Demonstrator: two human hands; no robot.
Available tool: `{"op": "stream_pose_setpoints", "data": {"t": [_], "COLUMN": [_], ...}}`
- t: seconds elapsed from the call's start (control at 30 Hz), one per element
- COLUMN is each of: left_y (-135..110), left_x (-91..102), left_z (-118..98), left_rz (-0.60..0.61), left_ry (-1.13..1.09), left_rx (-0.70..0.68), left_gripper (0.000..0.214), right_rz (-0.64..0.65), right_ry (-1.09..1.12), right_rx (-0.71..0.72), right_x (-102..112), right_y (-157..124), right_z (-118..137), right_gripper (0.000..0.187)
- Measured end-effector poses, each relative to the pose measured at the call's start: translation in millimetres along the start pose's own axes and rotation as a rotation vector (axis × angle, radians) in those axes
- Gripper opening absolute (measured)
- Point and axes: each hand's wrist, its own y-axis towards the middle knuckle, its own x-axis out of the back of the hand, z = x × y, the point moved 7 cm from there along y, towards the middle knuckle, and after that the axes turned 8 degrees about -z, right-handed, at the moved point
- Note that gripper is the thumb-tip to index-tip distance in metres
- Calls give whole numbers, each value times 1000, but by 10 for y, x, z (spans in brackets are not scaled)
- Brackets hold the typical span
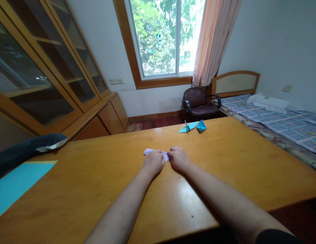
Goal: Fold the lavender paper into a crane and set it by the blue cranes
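Note:
A small folded piece of pale lilac paper (pixel 148 151) lies on the wooden table (pixel 101 176), mostly hidden under my fingers. My left hand (pixel 153 162) rests on its left part with fingers curled down onto it. My right hand (pixel 179 158) presses the paper's right end, fingers bent and closed over it. The two hands nearly touch each other. Beyond them, near the table's far edge, sit two folded blue paper figures (pixel 192 126).
A turquoise sheet (pixel 17 183) lies at the table's left edge beside a dark object (pixel 28 149). A wooden glass-door cabinet (pixel 45 78) stands on the left, a brown chair (pixel 198 101) under the window, and a bed (pixel 282 122) on the right.

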Motion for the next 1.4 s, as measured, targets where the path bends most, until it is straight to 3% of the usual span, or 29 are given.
{"op": "stream_pose_setpoints", "data": {"t": [0.37, 0.63, 0.97, 1.2, 1.4], "left_y": [5, 8, 1, -4, 5], "left_x": [-14, -44, -42, -26, -4], "left_z": [13, 9, 2, 3, -10], "left_rz": [25, 8, 9, -5, 17], "left_ry": [-3, 2, -4, -1, -13], "left_rx": [41, 24, 13, 29, 36], "left_gripper": [33, 32, 33, 33, 34], "right_rz": [141, 233, 126, 140, 210], "right_ry": [-78, -114, 34, 72, 44], "right_rx": [-45, -93, -107, 101, 158], "right_x": [33, 200, 246, 196, 108], "right_y": [27, -63, -134, -80, -18], "right_z": [-3, -142, -410, -95, 6], "right_gripper": [25, 27, 30, 26, 27]}}
